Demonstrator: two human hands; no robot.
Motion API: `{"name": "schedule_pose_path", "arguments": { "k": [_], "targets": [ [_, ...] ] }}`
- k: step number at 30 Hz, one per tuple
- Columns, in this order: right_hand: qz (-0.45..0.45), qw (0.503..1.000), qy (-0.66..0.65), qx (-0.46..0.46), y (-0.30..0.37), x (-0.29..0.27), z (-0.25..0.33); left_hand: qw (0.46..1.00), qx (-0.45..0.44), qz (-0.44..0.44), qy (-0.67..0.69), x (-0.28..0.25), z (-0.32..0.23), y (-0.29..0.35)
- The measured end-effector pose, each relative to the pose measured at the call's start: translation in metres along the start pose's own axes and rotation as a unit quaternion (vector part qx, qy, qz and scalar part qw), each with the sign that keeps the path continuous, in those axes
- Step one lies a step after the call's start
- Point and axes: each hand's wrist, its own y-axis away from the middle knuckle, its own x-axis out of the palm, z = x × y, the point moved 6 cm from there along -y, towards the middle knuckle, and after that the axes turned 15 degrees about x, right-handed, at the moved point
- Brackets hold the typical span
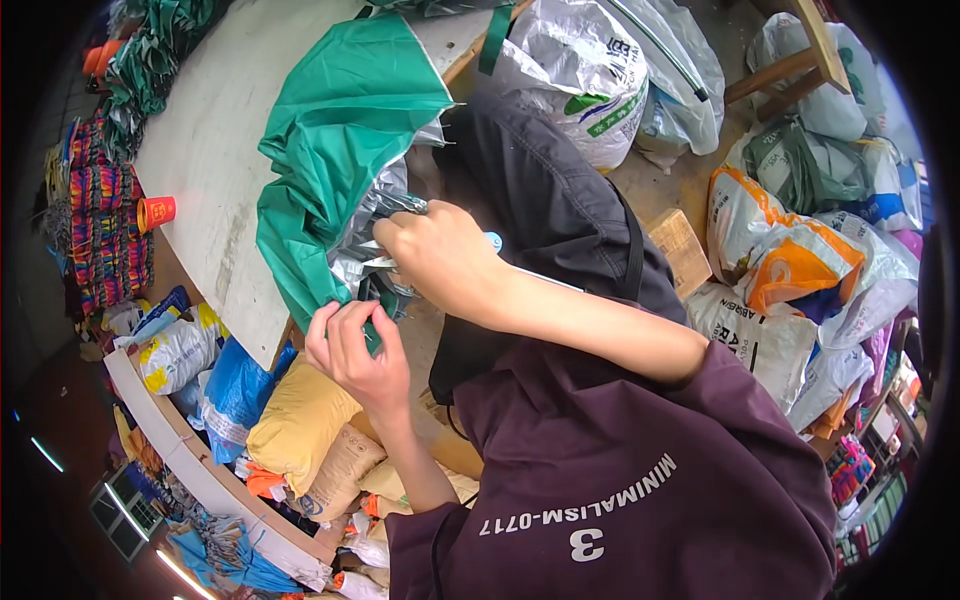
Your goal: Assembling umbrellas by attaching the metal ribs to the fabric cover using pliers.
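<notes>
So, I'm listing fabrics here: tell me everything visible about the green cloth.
The green cloth looks thin and slightly shiny, with a silvery reverse and small thin tips at its upper right edge. Creased and bunched, it lies over the edge of the pale tabletop, its lower part gathered in folds. The left hand pinches its lower edge; the right hand is curled against the silvery folds, its exact grip hidden.

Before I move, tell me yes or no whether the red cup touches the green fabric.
No, bare pale tabletop shows between the red cup and the green fabric.
</notes>
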Motion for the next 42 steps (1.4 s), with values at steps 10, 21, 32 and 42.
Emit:
{"name": "schedule_pose_path", "arguments": {
  "k": [10, 21, 32, 42],
  "targets": [
    [0.04, 0.995, -0.068, 0.058, -0.005, 0.001, -0.024, 0.999, -0.041, -0.015, -0.003, -0.001, 0.007, 0.007],
    [0.016, 0.992, -0.116, 0.048, -0.011, -0.001, -0.017, 0.998, -0.055, -0.022, 0.009, -0.001, 0.004, 0.007],
    [-0.062, 0.958, -0.273, 0.067, -0.013, -0.005, -0.017, 0.995, -0.096, -0.005, -0.022, -0.005, 0.0, -0.012],
    [0.018, 0.961, -0.263, 0.081, -0.02, -0.001, -0.019, 0.995, -0.09, 0.02, 0.041, 0.022, 0.007, -0.05]
  ]
}}
